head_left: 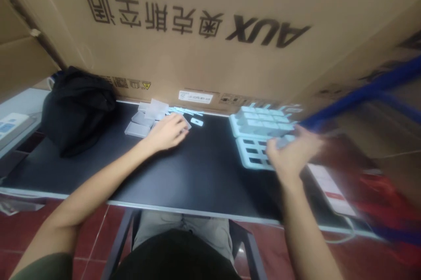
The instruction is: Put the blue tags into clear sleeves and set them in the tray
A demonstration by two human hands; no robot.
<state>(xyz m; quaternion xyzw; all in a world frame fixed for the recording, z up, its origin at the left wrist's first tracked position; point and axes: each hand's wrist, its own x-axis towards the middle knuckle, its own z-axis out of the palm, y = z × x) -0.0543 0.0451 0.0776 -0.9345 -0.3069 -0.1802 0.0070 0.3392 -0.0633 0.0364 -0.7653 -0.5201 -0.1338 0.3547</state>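
We see the pale grey moulded tray [253,153] lying flat on the right half of the black table [204,175], with a second tray of the same kind [259,121] stacked or set just behind it, toward the cardboard. The rear tray looks filled: rows of small light blocks stand in its cells. The near tray shows at least 4 dark, empty rectangular pockets, so by our reading the loading is part done and this tray is left to fill. Our right hand [294,153] rests on the near tray's far right corner, fingers curled around a small pale piece [283,141]; motion blur keeps us from telling whether it is truly pinched or only touched. Our left hand [166,133] lies palm down, well apart from the trays, its fingers loosely curled over a small part by the loose pile of clear plastic pieces [144,118]; whether it grips that part we cannot tell. The pieces look thin, glossy, flat and rectangular; 1 small white tab [196,121] lies separate. The tabletop is matt with a light edge. A soft, crumpled black bag [77,107] sits at the left, and a large printed brown carton [210,30] stands behind everything.
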